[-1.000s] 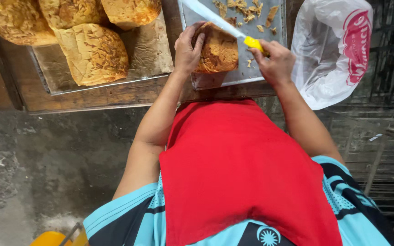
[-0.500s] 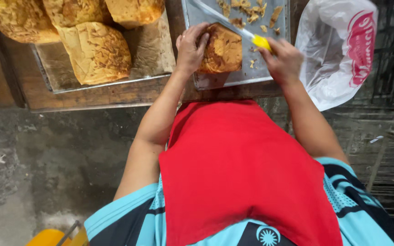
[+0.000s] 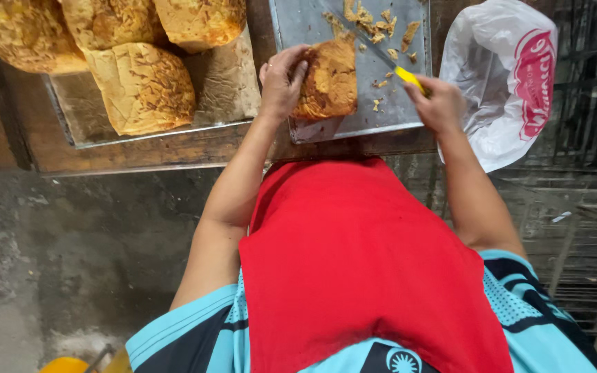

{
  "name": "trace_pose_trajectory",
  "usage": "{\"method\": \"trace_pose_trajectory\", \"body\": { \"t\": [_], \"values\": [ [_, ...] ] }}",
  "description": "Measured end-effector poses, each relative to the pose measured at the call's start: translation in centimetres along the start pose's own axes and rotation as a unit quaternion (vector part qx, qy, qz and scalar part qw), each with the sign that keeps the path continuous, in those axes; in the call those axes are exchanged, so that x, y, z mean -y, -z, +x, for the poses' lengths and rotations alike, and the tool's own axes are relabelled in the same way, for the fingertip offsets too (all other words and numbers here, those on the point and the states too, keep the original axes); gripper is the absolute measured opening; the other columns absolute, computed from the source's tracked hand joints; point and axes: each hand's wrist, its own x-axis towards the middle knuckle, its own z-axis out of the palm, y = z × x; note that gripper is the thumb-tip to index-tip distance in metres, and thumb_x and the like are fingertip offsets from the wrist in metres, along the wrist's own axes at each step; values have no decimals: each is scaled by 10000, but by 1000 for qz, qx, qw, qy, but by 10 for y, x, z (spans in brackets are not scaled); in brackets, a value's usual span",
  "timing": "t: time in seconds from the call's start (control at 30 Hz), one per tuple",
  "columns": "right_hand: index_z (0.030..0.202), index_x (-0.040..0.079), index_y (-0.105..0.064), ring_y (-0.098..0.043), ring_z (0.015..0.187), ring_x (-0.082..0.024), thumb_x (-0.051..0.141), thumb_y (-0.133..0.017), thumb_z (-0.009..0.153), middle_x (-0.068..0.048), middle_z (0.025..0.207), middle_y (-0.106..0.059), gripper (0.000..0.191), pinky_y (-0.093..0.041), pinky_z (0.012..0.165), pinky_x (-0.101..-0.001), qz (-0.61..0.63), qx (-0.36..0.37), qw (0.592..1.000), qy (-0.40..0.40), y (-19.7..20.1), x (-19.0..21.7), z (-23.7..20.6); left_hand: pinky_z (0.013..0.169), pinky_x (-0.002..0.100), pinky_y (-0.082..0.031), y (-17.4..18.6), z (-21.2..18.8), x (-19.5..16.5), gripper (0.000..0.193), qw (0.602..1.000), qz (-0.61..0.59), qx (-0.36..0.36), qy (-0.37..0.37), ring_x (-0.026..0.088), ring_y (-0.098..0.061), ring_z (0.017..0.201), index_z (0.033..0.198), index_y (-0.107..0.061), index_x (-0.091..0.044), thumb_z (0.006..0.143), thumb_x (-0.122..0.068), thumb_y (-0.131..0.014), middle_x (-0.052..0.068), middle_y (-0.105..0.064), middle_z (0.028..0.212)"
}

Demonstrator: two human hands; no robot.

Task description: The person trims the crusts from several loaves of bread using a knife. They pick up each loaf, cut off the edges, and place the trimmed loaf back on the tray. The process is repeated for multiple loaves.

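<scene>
The yellow-handled knife (image 3: pixel 409 77) has swung lower beside the loaf (image 3: pixel 327 81), right hand (image 3: pixel 438 105) gripping it, left hand (image 3: pixel 282 81) clasping the loaf on the metal tray (image 3: pixel 395 110); crust scraps (image 3: pixel 374 24) lie above, trimming looks unfinished.

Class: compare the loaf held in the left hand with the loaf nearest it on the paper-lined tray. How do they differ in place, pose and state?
The held loaf sits on the bare metal tray, gripped by the left hand; the tray loaf lies untouched on paper. The held loaf has crumbs scattered beside it and a yellow-handled knife in the right hand at its edge; the tray loaf has neither. Both have golden, crackled crusts.
</scene>
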Motion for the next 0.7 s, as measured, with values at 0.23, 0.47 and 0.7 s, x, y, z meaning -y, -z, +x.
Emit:
{"method": "trace_pose_trajectory", "body": {
  "t": [0.23, 0.47, 0.7],
  "values": [
    [1178, 25, -767, -600, 811, -78, 279, -779, 1039, 24, 886, -680, 290, -493, 743, -249, 294, 47, 954, -30, -45, -14, 14, 980, 406, -527, 2, 1, -2, 241, 996, -36, -36, -79, 264, -718, 1093, 1219, -695, -151, 980, -174, -715, 59, -760, 1158],
    [1146, -32, -734, -612, 847, -71, 203, -879, 1025, 30, 929, -683, 301, -521, 782, -237, 374, 50, 922, 88, -61, 60, 71, 1138, 482, -342, -3, -17, -16, 312, 998, 32, 23, -50, 219, -594, 1280, 1335, -634, -229, 1024, -244, -634, -11, -684, 1325],
    [1001, -56, -765, -535, 771, -69, 176, -859, 1047, 30, 832, -631, 255, -447, 696, -259, 346, 37, 935, 63, -55, 71, 85, 1155, 508, -308, 3, -31, -5, 357, 998, 36, 22, -43, 248, -573, 1334, 1384, -606, -200, 1041, -275, -665, 32, -658, 1377]
  ]
}}
